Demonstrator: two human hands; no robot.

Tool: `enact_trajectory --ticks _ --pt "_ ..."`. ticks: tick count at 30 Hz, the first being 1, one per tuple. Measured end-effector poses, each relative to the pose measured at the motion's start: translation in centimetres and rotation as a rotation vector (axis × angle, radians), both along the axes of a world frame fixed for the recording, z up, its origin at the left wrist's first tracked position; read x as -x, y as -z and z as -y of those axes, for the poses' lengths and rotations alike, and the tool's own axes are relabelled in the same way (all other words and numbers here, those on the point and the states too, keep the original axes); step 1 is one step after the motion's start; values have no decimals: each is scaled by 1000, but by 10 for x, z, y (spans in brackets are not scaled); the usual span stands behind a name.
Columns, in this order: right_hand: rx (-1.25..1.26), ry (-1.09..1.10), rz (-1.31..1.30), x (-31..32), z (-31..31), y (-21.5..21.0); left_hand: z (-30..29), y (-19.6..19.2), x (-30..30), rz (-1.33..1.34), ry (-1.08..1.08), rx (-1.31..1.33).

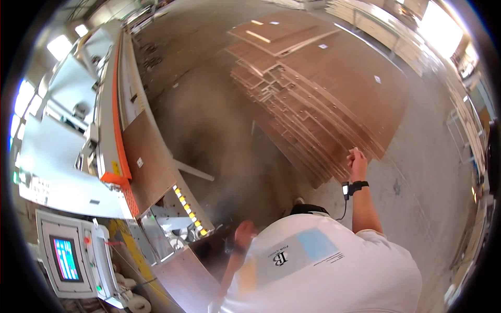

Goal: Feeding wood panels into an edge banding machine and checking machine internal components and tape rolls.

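1. Right hand [357,159] raised, fingers bunched on near edge of stacked brown boards [318,88]; actual grip hard to tell.
2. Left hand [244,233] low, blurred, openness unclear, empty-looking, near machine [112,146].
3. Small white square labels on the stack top and on brown panel [148,161] lying on machine.
4. Orange strip along machine edge; control screen [65,258] lower left.

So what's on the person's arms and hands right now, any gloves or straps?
No gloves on either hand. The right hand has a black wristband carrying a small device with a thin dangling cable. The left hand has a dark wristband too. Short white sleeves, forearms uncovered.
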State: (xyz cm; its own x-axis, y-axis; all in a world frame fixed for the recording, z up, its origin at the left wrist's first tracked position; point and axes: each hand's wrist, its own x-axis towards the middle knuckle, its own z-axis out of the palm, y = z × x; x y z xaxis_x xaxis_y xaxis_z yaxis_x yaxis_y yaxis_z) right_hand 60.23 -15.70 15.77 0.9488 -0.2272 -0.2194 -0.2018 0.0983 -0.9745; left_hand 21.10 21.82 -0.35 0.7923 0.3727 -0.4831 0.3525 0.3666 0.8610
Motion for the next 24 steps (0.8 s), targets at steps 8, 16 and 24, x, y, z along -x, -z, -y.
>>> enact_trajectory --ticks 8,16,24 --pt "16 195 -52 -56 123 -10 39 8 -94 -200 83 164" --pt "17 16 -237 -116 129 -17 134 30 -111 -98 298 -228" --pt "-64 -76 -209 -132 98 1 149 47 -94 -122 103 -148"
